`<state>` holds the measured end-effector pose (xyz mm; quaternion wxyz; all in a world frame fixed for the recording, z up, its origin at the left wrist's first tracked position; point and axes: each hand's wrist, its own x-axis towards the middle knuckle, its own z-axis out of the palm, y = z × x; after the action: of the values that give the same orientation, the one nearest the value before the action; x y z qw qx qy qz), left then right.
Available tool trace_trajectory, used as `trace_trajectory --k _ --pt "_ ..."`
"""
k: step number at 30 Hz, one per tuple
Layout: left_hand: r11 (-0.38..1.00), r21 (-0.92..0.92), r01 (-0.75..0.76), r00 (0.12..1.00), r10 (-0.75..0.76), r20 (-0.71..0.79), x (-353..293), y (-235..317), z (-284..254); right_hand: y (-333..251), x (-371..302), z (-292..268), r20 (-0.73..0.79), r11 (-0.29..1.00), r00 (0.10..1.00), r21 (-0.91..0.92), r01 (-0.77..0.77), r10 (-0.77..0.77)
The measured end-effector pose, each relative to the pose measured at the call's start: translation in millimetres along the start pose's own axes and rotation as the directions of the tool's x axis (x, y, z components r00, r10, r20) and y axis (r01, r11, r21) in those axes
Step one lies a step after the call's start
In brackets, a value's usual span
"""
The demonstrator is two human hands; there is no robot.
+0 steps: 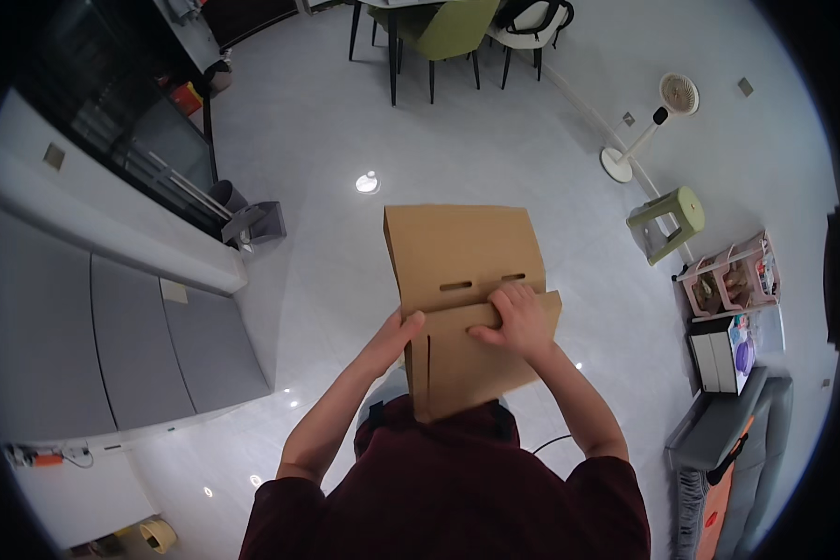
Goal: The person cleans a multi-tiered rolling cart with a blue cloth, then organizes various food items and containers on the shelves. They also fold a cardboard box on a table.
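A brown cardboard box (462, 247), folded nearly flat with slots cut along a crease, is held up in front of my body. My left hand (397, 338) grips its left edge, thumb on the near face and the other fingers hidden behind. On the right, my right hand (518, 322) lies over the middle of the cardboard, its fingers curled at the crease beside a slot and its thumb pressed on the near panel. The far panel stands as a wide flap, and the near panel slants down toward my waist.
Grey cabinets (140, 345) line the left side. At the right wall stand a white fan (639, 135), a green stool (686, 210), a pink storage rack (733, 280) and a grey sofa (765, 439). Green chairs (453, 33) and a table are at the far end; a grey bin (266, 219) sits left.
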<state>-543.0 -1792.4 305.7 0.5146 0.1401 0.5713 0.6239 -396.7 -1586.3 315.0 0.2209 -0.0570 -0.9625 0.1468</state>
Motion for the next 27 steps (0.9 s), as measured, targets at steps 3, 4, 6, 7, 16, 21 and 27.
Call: trace_trajectory --k 3,4,6,7,16,21,27 --pt "0.946 0.291 -0.143 0.990 0.135 0.049 28 58 -8 19 52 22 -0.002 0.997 0.997 0.021 -0.081 0.081" --pt "0.949 0.277 -0.152 0.988 0.145 0.044 45 66 -16 28 66 29 0.008 0.993 0.994 0.043 -0.112 0.112" --pt "0.953 0.250 -0.171 0.985 0.170 0.024 81 76 -33 50 99 39 -0.060 0.987 0.990 0.106 -0.122 0.129" --pt "0.965 0.216 -0.148 0.988 0.151 0.001 100 83 -42 63 117 44 -0.093 0.983 0.987 0.141 -0.121 0.135" --pt "0.985 0.102 -0.137 0.972 0.153 -0.178 265 184 -102 259 285 52 0.306 0.384 0.750 0.710 -0.590 0.587" --pt "0.986 0.079 -0.147 0.968 0.160 -0.192 343 247 -117 304 397 43 -0.210 0.836 0.891 0.480 -0.266 0.403" --pt "0.986 0.159 -0.047 0.998 0.052 -0.027 410 293 -118 319 528 47 0.109 0.947 0.990 0.317 0.051 -0.090"
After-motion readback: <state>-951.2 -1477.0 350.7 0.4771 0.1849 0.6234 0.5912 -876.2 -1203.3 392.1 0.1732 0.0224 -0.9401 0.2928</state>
